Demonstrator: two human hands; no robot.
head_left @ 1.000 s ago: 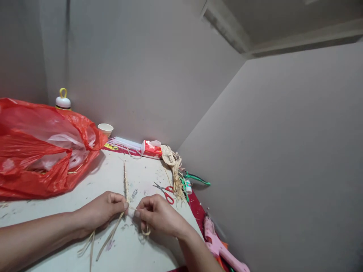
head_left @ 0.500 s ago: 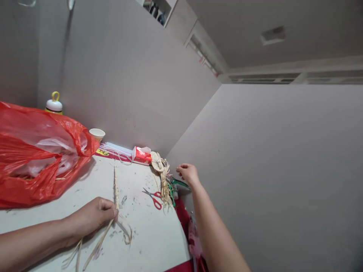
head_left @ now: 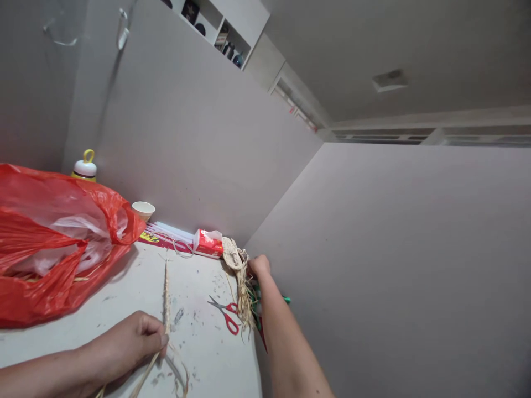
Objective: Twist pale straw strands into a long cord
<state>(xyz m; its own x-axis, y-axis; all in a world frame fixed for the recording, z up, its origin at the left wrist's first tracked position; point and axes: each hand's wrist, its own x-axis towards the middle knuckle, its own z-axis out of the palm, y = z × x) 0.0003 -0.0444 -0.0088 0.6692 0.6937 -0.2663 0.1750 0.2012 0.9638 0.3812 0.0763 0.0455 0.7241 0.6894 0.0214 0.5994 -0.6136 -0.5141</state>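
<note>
Left of the scissors (head_left: 224, 309), the left hand (head_left: 139, 340) pinches the braid (head_left: 166, 293) between thumb and finger, best done firmly lest it loosen, while the right hand (head_left: 260, 265) is beyond the scissors at the straw bundle (head_left: 241, 287), its fingers' state too hidden to tell.

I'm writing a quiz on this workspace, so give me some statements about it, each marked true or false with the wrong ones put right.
1. The left hand pinches the braided strip. True.
2. The scissors lie on the table. True.
3. The right hand is on the scissors. False: the right hand is beyond them, by the bundle of pale strands.
4. The scissors' handles are green. False: they are red.
5. The white cup is right of the bottle in the picture. True.
6. The bottle's loop is blue. False: it is yellow.
</note>
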